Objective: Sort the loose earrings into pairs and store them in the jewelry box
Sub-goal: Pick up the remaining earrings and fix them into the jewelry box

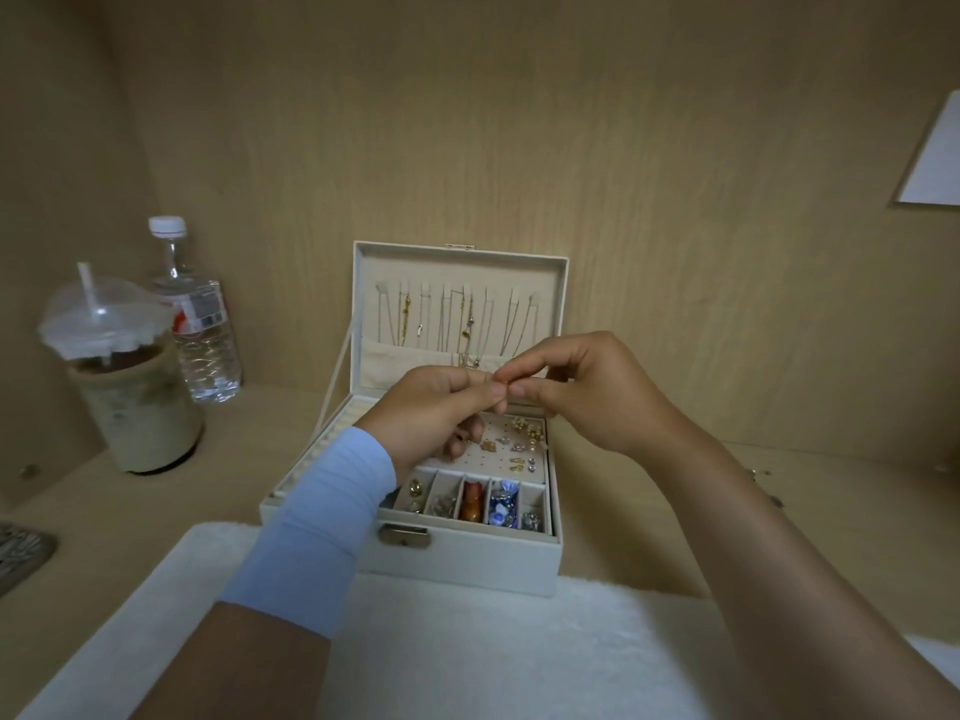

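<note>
The left hand [436, 407] and right hand [587, 392] pinch a tiny, indistinct item [508, 383]

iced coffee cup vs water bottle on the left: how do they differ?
The iced coffee cup has a clear dome lid with a straw; the water bottle has a white screw cap. The cup holds a brown, milky drink; the bottle holds clear liquid. The cup is wider and nearer; the bottle is slimmer, behind it. Both stand upright left of the jewelry box.
</note>
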`<state>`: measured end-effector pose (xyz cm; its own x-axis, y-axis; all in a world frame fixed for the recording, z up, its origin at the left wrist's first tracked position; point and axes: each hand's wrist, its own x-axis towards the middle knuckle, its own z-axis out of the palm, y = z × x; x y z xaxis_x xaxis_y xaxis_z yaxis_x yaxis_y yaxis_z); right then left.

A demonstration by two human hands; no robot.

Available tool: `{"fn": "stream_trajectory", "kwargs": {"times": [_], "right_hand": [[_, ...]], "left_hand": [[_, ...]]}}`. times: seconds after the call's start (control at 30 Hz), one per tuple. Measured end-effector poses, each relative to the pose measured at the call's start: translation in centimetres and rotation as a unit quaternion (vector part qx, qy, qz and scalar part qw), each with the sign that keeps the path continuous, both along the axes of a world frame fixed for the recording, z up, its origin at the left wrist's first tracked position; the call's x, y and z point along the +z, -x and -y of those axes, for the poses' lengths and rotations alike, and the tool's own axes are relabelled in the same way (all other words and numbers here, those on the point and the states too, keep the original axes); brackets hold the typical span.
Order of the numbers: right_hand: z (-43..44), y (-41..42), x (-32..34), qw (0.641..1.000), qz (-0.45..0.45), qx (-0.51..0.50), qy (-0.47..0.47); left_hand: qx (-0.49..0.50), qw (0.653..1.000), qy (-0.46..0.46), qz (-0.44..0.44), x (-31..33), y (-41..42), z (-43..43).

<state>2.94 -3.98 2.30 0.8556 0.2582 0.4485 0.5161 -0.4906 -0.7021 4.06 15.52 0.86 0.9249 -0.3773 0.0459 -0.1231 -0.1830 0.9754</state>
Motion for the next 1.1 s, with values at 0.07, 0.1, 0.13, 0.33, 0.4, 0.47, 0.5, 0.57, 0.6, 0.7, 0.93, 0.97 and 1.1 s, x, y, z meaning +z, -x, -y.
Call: {"fn": "stream_trajectory", "kwargs": {"times": [0.07, 0.1, 0.13, 0.33, 0.4, 0.47, 0.5, 0.57, 0.6, 0.7, 0.93, 0.97, 1.1], "right_hand": [[0.2, 0.0, 0.0, 1.000, 0.005, -0.004, 0.022], [0.2, 0.0, 0.1, 0.999, 0.004, -0.005, 0.035], [0.3, 0.1, 0.1, 0.999, 0.004, -0.005, 0.045], [-0.2, 0.3, 0.4, 0.997, 0.028, 0.008, 0.065], [-0.4, 0.2, 0.3, 0.998, 0.032, 0.015, 0.061], [-0.4, 0.2, 0.3, 0.997, 0.036, 0.016, 0.059], [-0.4, 0.2, 0.4, 0.997, 0.038, 0.016, 0.060], [-0.2, 0.3, 0.5, 0.997, 0.045, 0.011, 0.062], [-0.1, 0.3, 0.5, 0.997, 0.051, 0.005, 0.062], [0.0, 0.4, 0.4, 0.996, 0.075, -0.024, 0.052], [-0.8, 0.0, -0.3, 0.996, 0.077, -0.030, 0.039], [-1.0, 0.0, -0.4, 0.997, 0.072, -0.028, 0.028], [-2.0, 0.0, -0.7, 0.996, 0.079, -0.031, 0.004]], "left_hand": [[-0.028, 0.999, -0.005, -0.018, 0.0, 0.0, -0.2], [-0.036, 0.999, -0.006, -0.023, 0.0, 0.0, -0.3], [-0.039, 0.999, -0.006, -0.025, 0.1, 0.1, -0.3], [-0.029, 0.999, 0.008, -0.037, 0.3, 0.1, -0.7], [-0.033, 0.998, 0.012, -0.047, 0.4, 0.0, -1.0], [-0.033, 0.998, 0.008, -0.051, 0.5, 0.0, -1.1], [-0.034, 0.998, 0.007, -0.051, 0.5, -0.1, -1.1], [-0.034, 0.998, 0.017, -0.052, 0.6, 0.0, -0.9], [-0.029, 0.998, 0.027, -0.054, 0.6, 0.0, -0.8], [-0.012, 0.996, 0.068, -0.062, 0.7, 0.0, -0.5], [0.000, 0.999, 0.028, -0.024, 1.2, 0.3, -1.2], [0.006, 1.000, 0.020, -0.015, 1.2, 0.3, -1.4], [0.018, 1.000, 0.007, 0.001, 1.3, 0.2, -2.3]]}}
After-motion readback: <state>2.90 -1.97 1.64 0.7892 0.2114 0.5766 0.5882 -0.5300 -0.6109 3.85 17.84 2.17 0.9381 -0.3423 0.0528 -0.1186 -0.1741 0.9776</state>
